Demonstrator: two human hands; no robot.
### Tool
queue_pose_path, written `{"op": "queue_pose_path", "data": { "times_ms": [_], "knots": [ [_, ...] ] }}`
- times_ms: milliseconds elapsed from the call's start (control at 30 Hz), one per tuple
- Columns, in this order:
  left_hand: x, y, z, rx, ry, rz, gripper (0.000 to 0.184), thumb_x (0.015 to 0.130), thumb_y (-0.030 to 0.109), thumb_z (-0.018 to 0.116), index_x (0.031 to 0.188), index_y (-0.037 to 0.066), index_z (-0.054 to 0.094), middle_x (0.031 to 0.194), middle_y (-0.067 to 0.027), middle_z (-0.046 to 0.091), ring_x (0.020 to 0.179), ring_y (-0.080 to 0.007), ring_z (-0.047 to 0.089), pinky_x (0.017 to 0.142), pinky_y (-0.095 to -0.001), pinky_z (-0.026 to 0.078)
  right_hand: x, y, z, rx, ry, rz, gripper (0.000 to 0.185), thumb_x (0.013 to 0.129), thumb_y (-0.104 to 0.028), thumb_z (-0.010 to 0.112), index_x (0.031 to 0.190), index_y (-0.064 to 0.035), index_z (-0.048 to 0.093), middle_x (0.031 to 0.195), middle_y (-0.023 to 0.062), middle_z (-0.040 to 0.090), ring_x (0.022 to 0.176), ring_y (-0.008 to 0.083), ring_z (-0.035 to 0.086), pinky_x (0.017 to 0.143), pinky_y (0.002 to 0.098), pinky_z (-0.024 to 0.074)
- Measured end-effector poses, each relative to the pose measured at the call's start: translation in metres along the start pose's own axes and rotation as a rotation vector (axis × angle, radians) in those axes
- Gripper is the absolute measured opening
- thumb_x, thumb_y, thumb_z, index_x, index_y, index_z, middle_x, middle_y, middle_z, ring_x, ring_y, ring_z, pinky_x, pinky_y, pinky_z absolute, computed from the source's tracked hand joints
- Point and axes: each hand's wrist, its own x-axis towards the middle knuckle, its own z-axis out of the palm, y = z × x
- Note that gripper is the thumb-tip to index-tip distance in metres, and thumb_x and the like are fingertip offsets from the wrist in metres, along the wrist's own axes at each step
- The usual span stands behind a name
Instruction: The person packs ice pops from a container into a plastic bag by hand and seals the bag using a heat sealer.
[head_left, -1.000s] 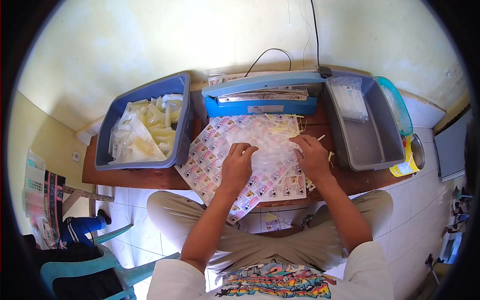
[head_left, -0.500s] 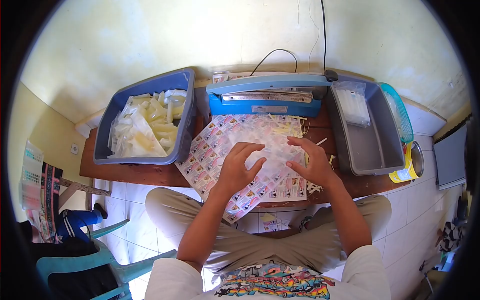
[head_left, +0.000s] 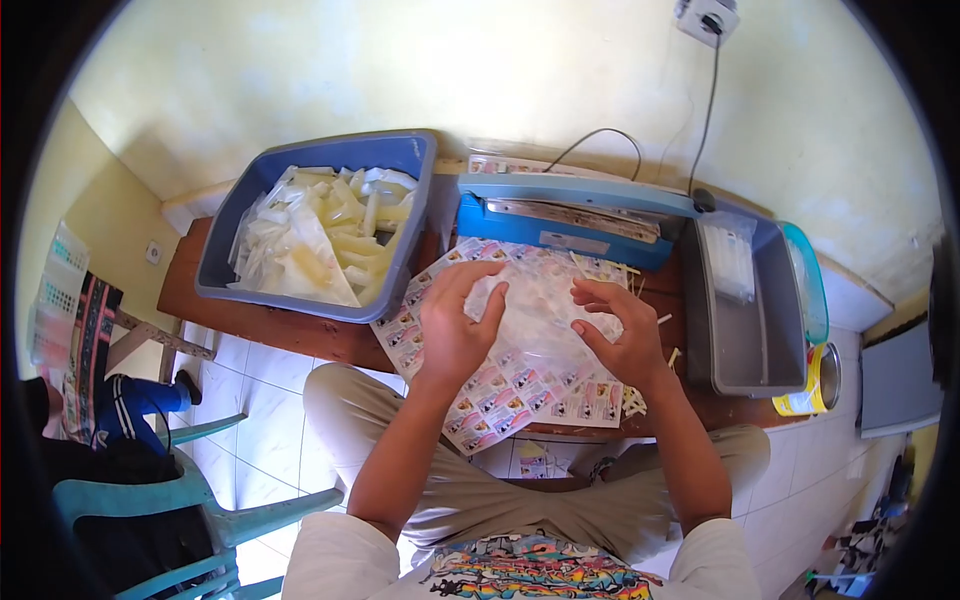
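Note:
A loose heap of clear plastic bags (head_left: 545, 315) lies in the middle of the printed label sheets (head_left: 480, 405). My left hand (head_left: 458, 322) is at the heap's left side, thumb and fingers curved and apart. On the other side is my right hand (head_left: 627, 335), likewise curved with the thumb away from the fingers. Neither hand grips anything that I can see; whether the fingertips touch the plastic is hard to tell. Behind the heap stands a blue impulse sealer (head_left: 570, 232) with its long light-blue arm across the top.
At left, a blue-grey tub (head_left: 215, 245) holds many filled, yellowish plastic packets (head_left: 320, 240). A grey tub (head_left: 755, 370) at right contains a pack of white sticks (head_left: 728, 260). Beside it are a teal basket (head_left: 808, 275) and a yellow tin (head_left: 800, 400). Pale strips (head_left: 632, 402) are scattered around the sheets.
The view has shifted, bringing a wall socket into sight. My left hand has moved slightly outward and the plastic heap looks bulkier between my hands. Both hands stay open.

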Motion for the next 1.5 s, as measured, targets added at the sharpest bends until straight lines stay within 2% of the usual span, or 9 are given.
{"op": "queue_pose_path", "data": {
  "times_ms": [200, 400, 500, 600, 767, 833, 900, 1167, 1500],
  "knots": [
    [0.036, -0.014, -0.054, 0.015, 0.186, -0.238, 0.021, 0.091, 0.002, 0.080, 0.111, -0.001, 0.076, 0.103, -0.0169, 0.078, 0.094, -0.0328, 0.077, 0.085, -0.0398, 0.059, 0.078, -0.028, 0.056, 0.160, -0.089, -0.041, 0.051, 0.094, -0.006, 0.080, 0.143, -0.0034, 0.066, 0.131, 0.0166, 0.074, 0.109, 0.0259, 0.077, 0.094, 0.0363, 0.0638],
    [0.066, -0.086, -0.107, 0.194, 0.269, -0.286, 0.021, 0.093, 0.004, 0.078, 0.113, -0.001, 0.076, 0.104, -0.0185, 0.078, 0.096, -0.0342, 0.077, 0.088, -0.0416, 0.059, 0.171, -0.053, 0.143, 0.235, -0.161, -0.162, 0.047, 0.094, -0.005, 0.079, 0.139, -0.0011, 0.065, 0.126, 0.0183, 0.073, 0.104, 0.0266, 0.078, 0.087, 0.0358, 0.0652],
    [0.073, -0.123, -0.127, 0.298, 0.196, -0.291, 0.021, 0.093, -0.002, 0.071, 0.113, 0.000, 0.076, 0.109, -0.0198, 0.077, 0.102, -0.0390, 0.074, 0.090, -0.0453, 0.058, 0.210, -0.052, 0.189, 0.205, -0.231, -0.239, 0.041, 0.092, -0.002, 0.079, 0.130, 0.0010, 0.065, 0.116, 0.0199, 0.073, 0.095, 0.0290, 0.079, 0.080, 0.0383, 0.0648],
    [0.072, -0.145, -0.146, 0.420, 0.059, -0.314, 0.021, 0.093, 0.000, 0.071, 0.114, 0.001, 0.076, 0.112, -0.0179, 0.076, 0.105, -0.0392, 0.073, 0.093, -0.0476, 0.057, 0.234, -0.046, 0.229, 0.135, -0.382, -0.174, 0.043, 0.091, 0.000, 0.080, 0.131, 0.0012, 0.066, 0.114, 0.0195, 0.076, 0.098, 0.0264, 0.080, 0.080, 0.0374, 0.0644],
    [0.051, -0.152, -0.165, 0.530, -0.188, -0.461, 0.023, 0.093, 0.005, 0.071, 0.116, 0.003, 0.076, 0.117, -0.0154, 0.076, 0.111, -0.0386, 0.070, 0.098, -0.0490, 0.055, 0.242, -0.038, 0.259, -0.053, -0.519, -0.107, 0.047, 0.086, -0.007, 0.085, 0.129, 0.0001, 0.067, 0.106, 0.0209, 0.079, 0.093, 0.0375, 0.078, 0.085, 0.0439, 0.0612],
    [0.051, -0.148, -0.172, 0.539, -0.256, -0.527, 0.025, 0.093, 0.007, 0.072, 0.117, 0.003, 0.076, 0.119, -0.0153, 0.077, 0.114, -0.0382, 0.070, 0.100, -0.0487, 0.054, 0.246, -0.039, 0.264, -0.136, -0.775, 0.013, 0.047, 0.083, -0.010, 0.087, 0.125, 0.0002, 0.070, 0.106, 0.0203, 0.079, 0.097, 0.0405, 0.076, 0.090, 0.0468, 0.0596],
    [0.052, -0.143, -0.173, 0.637, -0.377, -0.539, 0.024, 0.095, 0.009, 0.071, 0.118, 0.005, 0.078, 0.123, -0.0113, 0.076, 0.118, -0.0352, 0.069, 0.103, -0.0472, 0.054, 0.241, -0.034, 0.271, -0.198, -0.796, -0.045, 0.046, 0.082, -0.011, 0.087, 0.124, -0.0005, 0.071, 0.105, 0.0195, 0.079, 0.100, 0.0397, 0.076, 0.091, 0.0472, 0.0592],
    [0.045, -0.152, -0.169, 0.716, -0.410, -0.491, 0.026, 0.097, 0.008, 0.066, 0.118, 0.006, 0.080, 0.129, -0.0062, 0.075, 0.122, -0.0312, 0.067, 0.104, -0.0454, 0.055, 0.235, -0.034, 0.284, -0.381, -0.831, -0.108, 0.039, 0.077, -0.014, 0.089, 0.113, -0.0032, 0.077, 0.103, 0.0172, 0.077, 0.104, 0.0393, 0.073, 0.095, 0.0473, 0.0581],
    [0.045, -0.147, -0.172, 0.637, -0.343, -0.454, 0.031, 0.094, 0.006, 0.067, 0.124, 0.004, 0.075, 0.127, -0.0131, 0.074, 0.123, -0.0357, 0.066, 0.104, -0.0470, 0.053, 0.241, -0.036, 0.283, -0.040, -0.616, -0.040, 0.029, 0.088, -0.014, 0.085, 0.109, 0.0018, 0.071, 0.104, 0.0215, 0.076, 0.097, 0.0393, 0.075, 0.087, 0.0465, 0.0581]
  ]
}}
